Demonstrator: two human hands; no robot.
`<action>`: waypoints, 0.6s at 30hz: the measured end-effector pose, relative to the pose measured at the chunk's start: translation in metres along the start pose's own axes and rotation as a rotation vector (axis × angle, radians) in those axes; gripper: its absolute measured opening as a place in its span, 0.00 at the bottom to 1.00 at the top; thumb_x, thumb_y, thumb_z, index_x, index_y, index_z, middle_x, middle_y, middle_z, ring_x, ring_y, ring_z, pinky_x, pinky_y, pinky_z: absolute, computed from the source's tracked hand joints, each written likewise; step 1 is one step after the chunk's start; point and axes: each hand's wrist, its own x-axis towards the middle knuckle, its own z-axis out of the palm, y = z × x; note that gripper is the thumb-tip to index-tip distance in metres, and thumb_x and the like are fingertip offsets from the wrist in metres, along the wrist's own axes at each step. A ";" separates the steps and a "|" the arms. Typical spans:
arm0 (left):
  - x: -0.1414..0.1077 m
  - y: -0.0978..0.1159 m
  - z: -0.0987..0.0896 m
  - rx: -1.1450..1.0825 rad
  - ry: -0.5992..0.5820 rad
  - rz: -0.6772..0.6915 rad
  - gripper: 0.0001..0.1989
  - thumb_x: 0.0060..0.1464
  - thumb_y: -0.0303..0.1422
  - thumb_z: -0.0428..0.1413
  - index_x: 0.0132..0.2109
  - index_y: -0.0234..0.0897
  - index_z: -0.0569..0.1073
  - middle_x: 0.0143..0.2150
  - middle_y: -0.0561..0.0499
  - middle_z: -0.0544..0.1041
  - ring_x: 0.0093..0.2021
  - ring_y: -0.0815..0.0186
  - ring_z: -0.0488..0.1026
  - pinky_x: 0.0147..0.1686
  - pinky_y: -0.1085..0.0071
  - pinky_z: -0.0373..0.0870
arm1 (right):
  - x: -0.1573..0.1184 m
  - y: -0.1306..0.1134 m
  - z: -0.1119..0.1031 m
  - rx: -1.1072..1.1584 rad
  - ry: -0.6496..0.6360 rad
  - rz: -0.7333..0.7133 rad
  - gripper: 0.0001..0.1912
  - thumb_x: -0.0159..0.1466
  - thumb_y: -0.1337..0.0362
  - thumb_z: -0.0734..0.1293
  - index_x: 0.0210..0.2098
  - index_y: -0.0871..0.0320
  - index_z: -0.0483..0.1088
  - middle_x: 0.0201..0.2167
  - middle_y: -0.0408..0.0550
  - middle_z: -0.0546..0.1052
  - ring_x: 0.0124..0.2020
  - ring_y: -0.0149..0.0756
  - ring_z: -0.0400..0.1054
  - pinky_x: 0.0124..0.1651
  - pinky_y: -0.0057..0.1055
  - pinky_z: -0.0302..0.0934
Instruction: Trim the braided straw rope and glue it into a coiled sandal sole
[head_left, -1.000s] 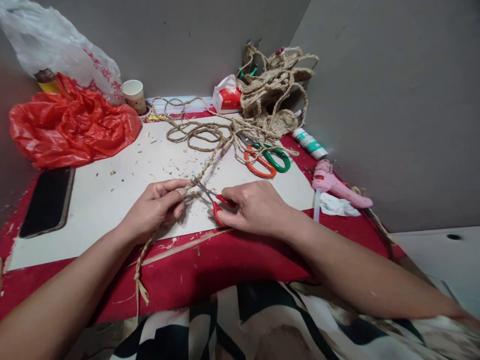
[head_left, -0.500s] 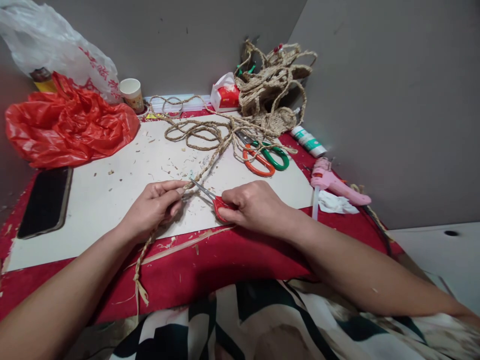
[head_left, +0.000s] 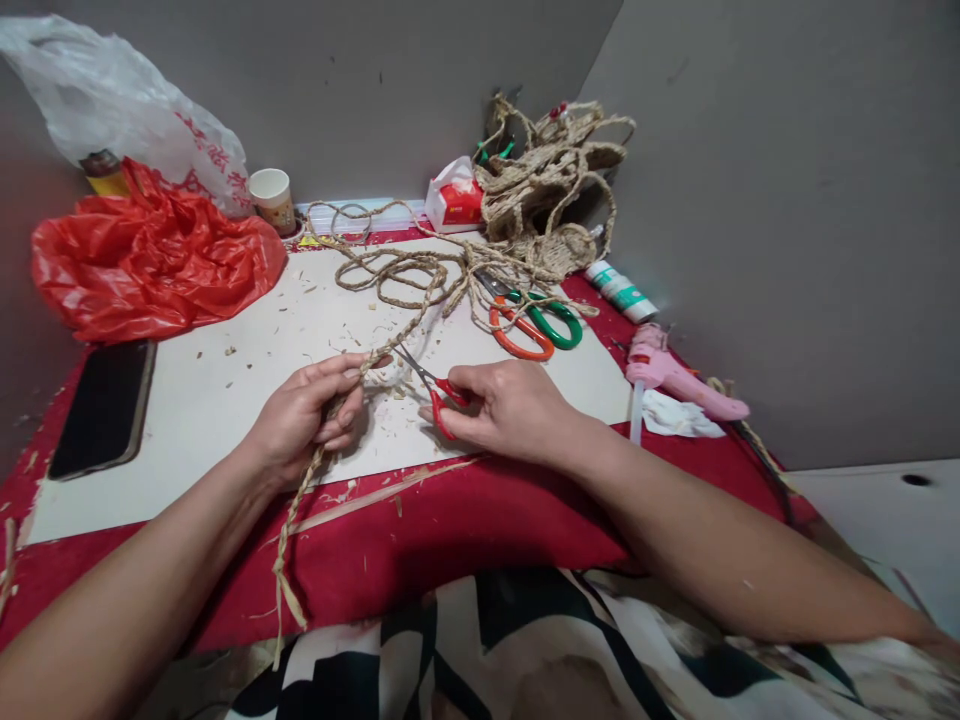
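Through the head camera I see the left hand (head_left: 309,410) pinching a tan, braided straw rope (head_left: 411,326) between thumb and fingers; its frayed tail hangs below the wrist, over the red cloth-covered surface (head_left: 480,515). The right hand (head_left: 499,405) is curled around small scissors with red handles (head_left: 427,378), their slim blades slightly parted. The tips lie right by the rope, just ahead of the left fingertips; I cannot tell whether they touch it.

My worry is a nick: a slip of the blades could sever a braid strand or catch a left finger, so close are they. A slack grip could also let the rope twist.

Beyond, loose tan rope coils (head_left: 409,300) tangle over large scissors with orange and green handles (head_left: 523,352), so a tug might drag both. The pink glue gun (head_left: 660,360) lies clear at the right edge; the black phone (head_left: 101,410) and crumpled red plastic bag (head_left: 157,265) fill the left.
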 end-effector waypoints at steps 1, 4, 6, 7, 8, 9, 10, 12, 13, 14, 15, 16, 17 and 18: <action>0.000 0.000 0.000 -0.011 0.000 0.002 0.06 0.56 0.25 0.53 0.40 0.35 0.74 0.14 0.58 0.64 0.11 0.78 0.45 0.11 0.82 0.48 | 0.000 -0.001 0.000 -0.026 -0.014 -0.002 0.16 0.59 0.54 0.62 0.22 0.58 0.66 0.17 0.41 0.65 0.20 0.29 0.52 0.27 0.30 0.37; 0.000 0.000 0.000 -0.031 -0.018 -0.006 0.07 0.56 0.25 0.53 0.41 0.34 0.74 0.14 0.58 0.64 0.11 0.78 0.44 0.11 0.82 0.49 | 0.001 -0.002 0.000 -0.082 -0.032 -0.014 0.16 0.59 0.53 0.62 0.25 0.58 0.70 0.17 0.43 0.68 0.20 0.30 0.55 0.27 0.30 0.37; 0.001 -0.001 -0.001 -0.033 -0.034 -0.011 0.07 0.56 0.26 0.53 0.42 0.34 0.74 0.14 0.58 0.63 0.11 0.78 0.44 0.11 0.82 0.49 | 0.000 -0.003 0.001 -0.119 -0.037 -0.020 0.17 0.60 0.52 0.61 0.26 0.59 0.72 0.18 0.45 0.71 0.21 0.31 0.58 0.27 0.30 0.37; 0.001 -0.002 -0.001 -0.032 -0.037 -0.013 0.07 0.56 0.26 0.53 0.42 0.33 0.74 0.14 0.58 0.63 0.11 0.78 0.44 0.11 0.82 0.49 | 0.000 -0.003 0.001 -0.139 -0.038 -0.021 0.18 0.60 0.52 0.61 0.26 0.59 0.72 0.19 0.46 0.72 0.21 0.32 0.60 0.27 0.30 0.37; 0.001 -0.002 -0.001 -0.030 -0.038 -0.015 0.07 0.56 0.26 0.53 0.42 0.33 0.75 0.13 0.58 0.63 0.11 0.78 0.45 0.11 0.82 0.49 | -0.001 -0.003 0.002 -0.158 -0.040 -0.027 0.18 0.60 0.51 0.61 0.27 0.59 0.73 0.19 0.47 0.73 0.22 0.33 0.62 0.27 0.30 0.37; 0.002 -0.003 -0.001 -0.026 -0.037 -0.022 0.07 0.56 0.26 0.53 0.41 0.33 0.75 0.14 0.58 0.63 0.11 0.78 0.45 0.11 0.82 0.49 | -0.001 -0.004 0.003 -0.174 -0.044 -0.039 0.18 0.61 0.51 0.61 0.27 0.59 0.74 0.20 0.48 0.74 0.23 0.34 0.64 0.27 0.30 0.37; 0.002 -0.004 -0.002 -0.022 -0.038 -0.031 0.07 0.56 0.26 0.53 0.41 0.32 0.75 0.14 0.58 0.63 0.11 0.78 0.45 0.11 0.82 0.49 | -0.002 -0.005 0.003 -0.185 -0.049 -0.055 0.19 0.61 0.51 0.61 0.28 0.59 0.74 0.21 0.49 0.75 0.24 0.35 0.65 0.27 0.31 0.37; 0.002 -0.004 -0.002 -0.015 -0.046 -0.048 0.07 0.56 0.26 0.53 0.41 0.31 0.75 0.14 0.58 0.64 0.11 0.79 0.45 0.11 0.82 0.49 | -0.002 -0.006 0.005 -0.194 -0.064 -0.083 0.19 0.62 0.51 0.61 0.29 0.59 0.74 0.23 0.50 0.77 0.25 0.36 0.67 0.28 0.31 0.37; 0.002 -0.005 -0.002 -0.015 -0.051 -0.052 0.07 0.56 0.26 0.54 0.41 0.31 0.75 0.14 0.58 0.64 0.11 0.79 0.45 0.11 0.82 0.49 | -0.002 -0.007 0.006 -0.194 -0.072 -0.089 0.19 0.62 0.52 0.61 0.29 0.59 0.75 0.23 0.50 0.77 0.25 0.37 0.67 0.28 0.31 0.37; 0.002 -0.005 -0.001 -0.017 -0.053 -0.054 0.07 0.55 0.26 0.54 0.41 0.31 0.75 0.15 0.58 0.64 0.11 0.80 0.45 0.12 0.82 0.49 | -0.002 -0.007 0.006 -0.193 -0.077 -0.089 0.19 0.62 0.51 0.60 0.29 0.59 0.75 0.23 0.50 0.77 0.25 0.37 0.67 0.28 0.31 0.37; 0.002 -0.005 -0.001 -0.020 -0.052 -0.053 0.07 0.55 0.26 0.54 0.40 0.31 0.76 0.15 0.58 0.64 0.11 0.80 0.45 0.12 0.82 0.49 | -0.002 -0.008 0.007 -0.192 -0.080 -0.083 0.19 0.62 0.51 0.60 0.29 0.59 0.75 0.23 0.50 0.77 0.25 0.37 0.67 0.28 0.31 0.37; 0.002 -0.005 -0.001 -0.022 -0.050 -0.051 0.07 0.55 0.26 0.54 0.40 0.31 0.76 0.15 0.58 0.64 0.11 0.80 0.46 0.12 0.82 0.50 | -0.001 -0.008 0.007 -0.191 -0.080 -0.077 0.19 0.62 0.51 0.60 0.29 0.59 0.75 0.22 0.50 0.77 0.24 0.36 0.67 0.27 0.31 0.37; 0.002 -0.005 -0.001 -0.024 -0.046 -0.050 0.07 0.55 0.26 0.54 0.40 0.31 0.76 0.15 0.58 0.64 0.11 0.79 0.46 0.12 0.82 0.50 | -0.001 -0.008 0.007 -0.190 -0.077 -0.073 0.19 0.62 0.51 0.60 0.29 0.59 0.75 0.22 0.49 0.76 0.24 0.36 0.66 0.27 0.31 0.37; 0.002 -0.005 -0.001 -0.025 -0.044 -0.049 0.07 0.55 0.26 0.54 0.40 0.31 0.76 0.15 0.58 0.64 0.11 0.79 0.46 0.12 0.82 0.50 | -0.001 -0.008 0.007 -0.187 -0.074 -0.069 0.19 0.62 0.51 0.61 0.29 0.59 0.75 0.22 0.49 0.76 0.24 0.36 0.65 0.27 0.31 0.37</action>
